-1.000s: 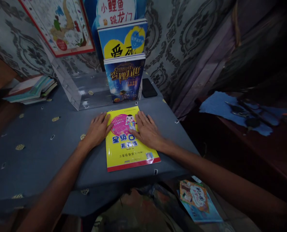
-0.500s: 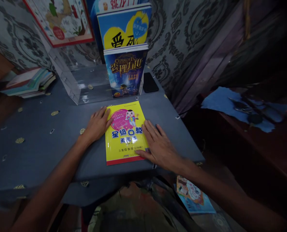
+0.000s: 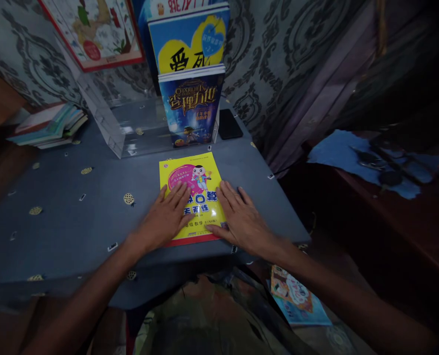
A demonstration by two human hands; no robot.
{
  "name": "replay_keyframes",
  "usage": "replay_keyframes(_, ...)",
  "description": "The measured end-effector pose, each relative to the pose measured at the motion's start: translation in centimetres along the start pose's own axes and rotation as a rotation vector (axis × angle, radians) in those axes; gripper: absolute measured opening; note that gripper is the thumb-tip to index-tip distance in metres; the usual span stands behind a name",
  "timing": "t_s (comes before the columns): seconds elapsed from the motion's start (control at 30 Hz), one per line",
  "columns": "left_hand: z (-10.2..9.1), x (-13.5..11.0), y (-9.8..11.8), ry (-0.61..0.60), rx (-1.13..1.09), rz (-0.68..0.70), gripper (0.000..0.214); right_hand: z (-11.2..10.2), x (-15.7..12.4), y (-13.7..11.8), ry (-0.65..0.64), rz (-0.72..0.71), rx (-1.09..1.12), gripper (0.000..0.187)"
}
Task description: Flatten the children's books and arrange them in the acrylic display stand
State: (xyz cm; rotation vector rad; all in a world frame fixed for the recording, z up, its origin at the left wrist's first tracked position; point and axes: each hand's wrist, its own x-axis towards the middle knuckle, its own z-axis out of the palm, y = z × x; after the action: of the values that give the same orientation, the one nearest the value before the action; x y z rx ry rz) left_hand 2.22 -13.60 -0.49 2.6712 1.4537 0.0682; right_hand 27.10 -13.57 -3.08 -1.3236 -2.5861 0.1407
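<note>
A yellow workbook (image 3: pixel 201 229) with a pink circle, a cartoon figure and a red bottom band lies flat on the dark cloth-covered table (image 3: pixel 93 207), close to its front edge. My left hand (image 3: pixel 165 214) rests open on the left part of the cover, fingers stretched out, hiding some of the blue title. Against the workbook's right side lies my right hand (image 3: pixel 241 217), also open, with its fingertips and thumb on the cover. Neither hand grips anything.
Behind the workbook, a clear acrylic rack (image 3: pixel 112 133) holds upright books, a dark blue one (image 3: pixel 192 111) in front. A black phone (image 3: pixel 230 124) lies right of it. Stacked books (image 3: pixel 51 125) sit at the back left. Lower right, below table level, are more books (image 3: pixel 297 301).
My left hand has moved from the workbook's upper left edge down and right onto its cover. My right hand stays at the right side, and the workbook lies nearly where it was.
</note>
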Motion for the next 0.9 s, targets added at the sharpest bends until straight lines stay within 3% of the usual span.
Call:
replay_keyframes(0.17, 0.0, -2.5, 2.2, -0.025, -0.031, 0.145, 0.062, 0.1, 0.0, 0.0, 0.003, 0.003, -0.012, 0.097)
replay_keyframes(0.37, -1.4, -5.2, 2.0, -0.054, -0.147, 0.18, 0.056, 0.3, 0.0, 0.1, 0.013, 0.006, -0.016, 0.094)
replay_keyframes(0.53, -2.1, -5.7, 0.5, -0.017, -0.188, 0.087, 0.043, 0.2, 0.1, 0.1, 0.009, 0.004, -0.002, 0.095)
replay_keyframes(0.7, -1.4, -5.2, -1.1, 0.093, -0.096, -0.103, 0.044, 0.2, 0.1, 0.1, 0.02, -0.004, 0.016, 0.096)
replay_keyframes(0.9, -0.4, -3.9, -1.2, 0.176, -0.021, -0.255, 0.049, 0.0, 0.2, 0.0, 0.012, 0.014, 0.006, 0.097)
